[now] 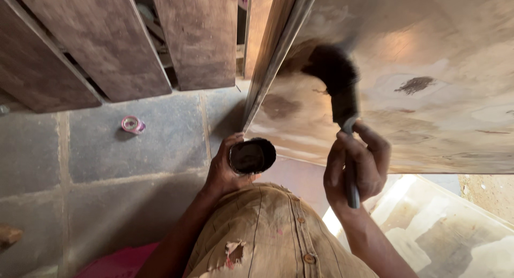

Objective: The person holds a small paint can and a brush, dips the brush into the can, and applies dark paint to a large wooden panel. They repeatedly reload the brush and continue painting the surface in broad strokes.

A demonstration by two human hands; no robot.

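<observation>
My left hand (222, 168) grips a small round dark tin (251, 156) with its open mouth toward me, held low in front of my chest. My right hand (356, 165) is closed around the handle of a broad paintbrush (342, 85). Its dark bristles press against a large plywood sheet (423, 96) that leans upright in front of me. The sheet looks wet and glossy around the brush, with a darker smear farther right.
Several brown boards (112, 42) lean against the wall at the upper left. A small pink roll of tape (132, 124) lies on the grey stone floor (107, 160). Another pale sheet (444, 230) lies flat at the lower right. My tan shirt fills the bottom centre.
</observation>
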